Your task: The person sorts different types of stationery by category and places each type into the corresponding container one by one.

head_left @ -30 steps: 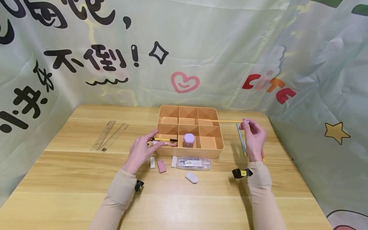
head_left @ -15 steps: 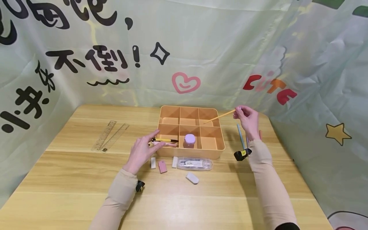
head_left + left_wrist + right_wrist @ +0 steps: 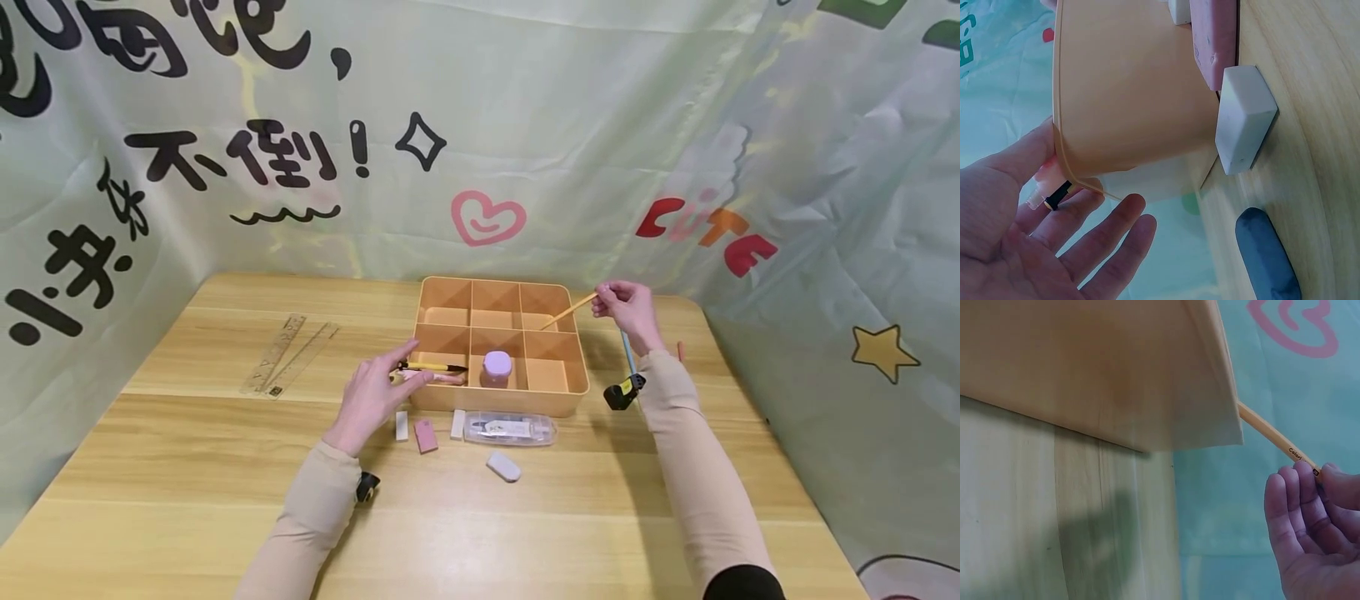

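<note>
An orange tray (image 3: 501, 402) with six compartments stands at the middle of the table. The right hand (image 3: 628, 315) pinches a yellow-orange pencil (image 3: 567, 312) by one end; its other end dips into the back right compartment. In the right wrist view, thumb and fingertips hold the pencil (image 3: 1272, 433). The left hand (image 3: 372, 396) rests at the tray's left side, fingers spread and thumb on the front rim, beside a black-and-yellow pen (image 3: 433, 367) and a pink one (image 3: 442, 378) in the front left compartment. A purple-lidded jar (image 3: 497, 367) stands in the front middle compartment.
Two clear rulers (image 3: 279, 354) lie at the left. In front of the tray are a pink eraser (image 3: 425, 436), white erasers (image 3: 503, 467) and a clear case (image 3: 510, 428). A blue pencil (image 3: 628, 353) lies right of the tray, partly behind the right arm.
The right hand has moved left and away from the body, bringing the pencil's far end down into the back right compartment at a slant. The left hand has stayed at the tray.
</note>
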`<action>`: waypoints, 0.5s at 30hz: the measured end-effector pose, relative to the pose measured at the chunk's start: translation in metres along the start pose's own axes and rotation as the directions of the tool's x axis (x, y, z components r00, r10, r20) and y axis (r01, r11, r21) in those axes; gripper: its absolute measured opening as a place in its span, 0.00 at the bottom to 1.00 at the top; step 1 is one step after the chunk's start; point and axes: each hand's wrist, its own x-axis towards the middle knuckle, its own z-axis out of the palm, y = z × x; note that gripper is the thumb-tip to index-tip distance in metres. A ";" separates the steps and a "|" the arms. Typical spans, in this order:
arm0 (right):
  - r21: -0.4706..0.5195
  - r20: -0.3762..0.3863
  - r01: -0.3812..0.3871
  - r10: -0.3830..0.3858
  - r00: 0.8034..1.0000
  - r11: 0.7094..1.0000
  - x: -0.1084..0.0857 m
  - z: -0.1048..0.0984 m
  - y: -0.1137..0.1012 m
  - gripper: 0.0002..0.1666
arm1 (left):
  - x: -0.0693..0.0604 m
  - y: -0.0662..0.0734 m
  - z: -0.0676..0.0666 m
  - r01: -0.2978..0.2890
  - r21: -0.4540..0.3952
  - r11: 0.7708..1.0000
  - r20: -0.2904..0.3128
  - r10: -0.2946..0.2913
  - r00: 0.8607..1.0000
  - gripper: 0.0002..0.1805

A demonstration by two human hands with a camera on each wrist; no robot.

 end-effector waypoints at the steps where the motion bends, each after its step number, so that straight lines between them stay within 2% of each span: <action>1: 0.006 0.005 -0.005 0.005 1.000 1.000 0.001 0.001 0.001 0.13 | 0.000 0.000 0.000 0.002 0.001 1.000 0.000 -0.002 1.000 0.37; 6: 0.038 0.022 -0.016 0.015 1.000 0.999 0.002 0.005 0.002 0.11 | -0.001 0.002 0.000 0.005 0.002 1.000 -0.002 -0.005 1.000 0.37; 15: 0.019 0.028 -0.026 0.025 0.999 0.999 0.003 0.007 0.002 0.06 | -0.001 0.001 -0.001 0.006 0.005 1.000 -0.001 -0.006 1.000 0.37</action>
